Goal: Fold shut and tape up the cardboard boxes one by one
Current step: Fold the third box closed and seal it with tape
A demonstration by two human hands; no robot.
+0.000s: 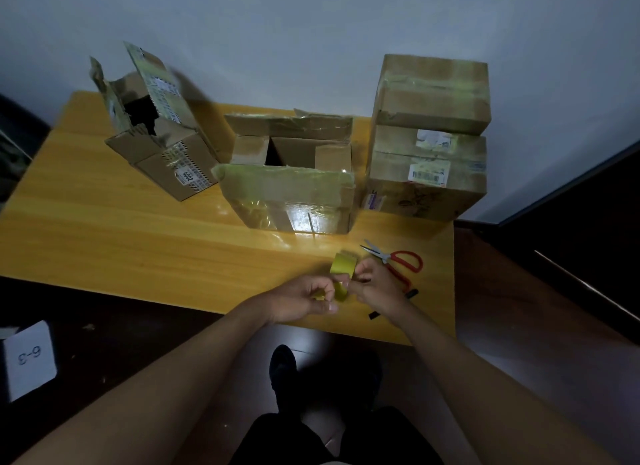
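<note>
Yellow wooden table (pixel 114 229) against a pale wall (pixel 277 32), dark floor (pixel 519 343) around it: open box (pixel 291 187) at centre with flaps up, second open box (pixel 162 135) tilted at left, two closed boxes (pixel 429 139) stacked at right. Red-handled scissors (pixel 398 262) lie near the front edge. Left hand (pixel 301 300) and right hand (pixel 374 286) both pinch a yellow tape roll (pixel 342 267) over the table's near edge.
</note>
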